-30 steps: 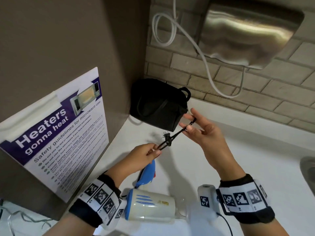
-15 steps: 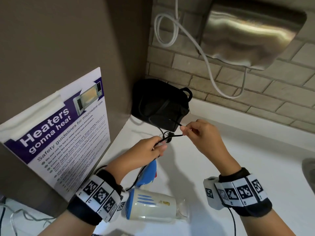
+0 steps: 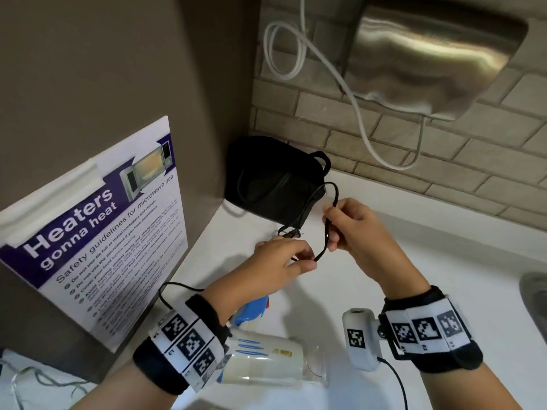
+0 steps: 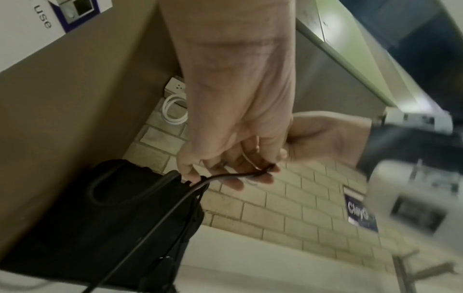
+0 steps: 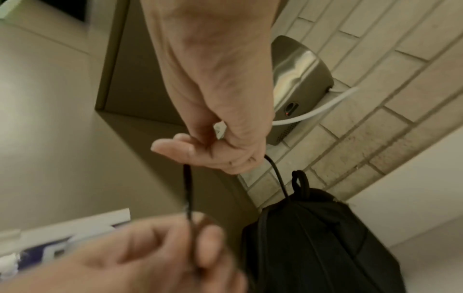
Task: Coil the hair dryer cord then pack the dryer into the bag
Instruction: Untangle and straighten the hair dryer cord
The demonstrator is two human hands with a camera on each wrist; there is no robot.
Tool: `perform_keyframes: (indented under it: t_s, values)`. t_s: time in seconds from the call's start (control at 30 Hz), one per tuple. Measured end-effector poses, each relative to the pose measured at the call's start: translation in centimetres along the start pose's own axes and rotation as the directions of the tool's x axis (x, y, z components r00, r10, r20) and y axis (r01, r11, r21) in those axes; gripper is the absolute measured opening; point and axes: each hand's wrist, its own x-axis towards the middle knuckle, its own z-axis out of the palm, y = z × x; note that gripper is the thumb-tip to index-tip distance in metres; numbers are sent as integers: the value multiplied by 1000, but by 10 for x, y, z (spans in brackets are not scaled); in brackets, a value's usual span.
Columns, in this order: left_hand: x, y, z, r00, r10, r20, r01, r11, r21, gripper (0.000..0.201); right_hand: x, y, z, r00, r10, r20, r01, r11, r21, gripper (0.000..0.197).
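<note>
Both hands pinch the black cord [image 3: 327,232]: left hand [image 3: 284,261] low, right hand [image 3: 352,229] higher, a loop arching between them. The hair dryer [image 3: 266,362] lies on the white surface [image 3: 444,261] beneath the left wrist. The black bag [image 3: 266,179] stands in the corner, just behind the hands.

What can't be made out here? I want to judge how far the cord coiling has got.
- Cord plug end: no view shows it.
- Hair dryer handle, head view: hidden under the left hand and wrist.
- Bag opening: too dark to tell.
- Left fingers, right wrist view: blurred.
</note>
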Motion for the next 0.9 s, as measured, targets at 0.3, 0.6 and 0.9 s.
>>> perform_keyframes:
  t_s: [0.3, 0.6, 0.9]
  values:
    - [-9, 23, -27, 983, 43, -177, -121, 881, -457, 25, 0, 11, -5, 970, -181, 163, 222, 932, -285, 37]
    - [-7, 2, -66, 865, -239, -442, -271, 520, -810, 31, 24, 73, -31, 962, -205, 180, 273, 709, -650, 38]
    - [-13, -8, -87, 819, -287, -496, -337, 459, -822, 36, 41, 145, -61, 999, -27, -23, 0, 634, -773, 42]
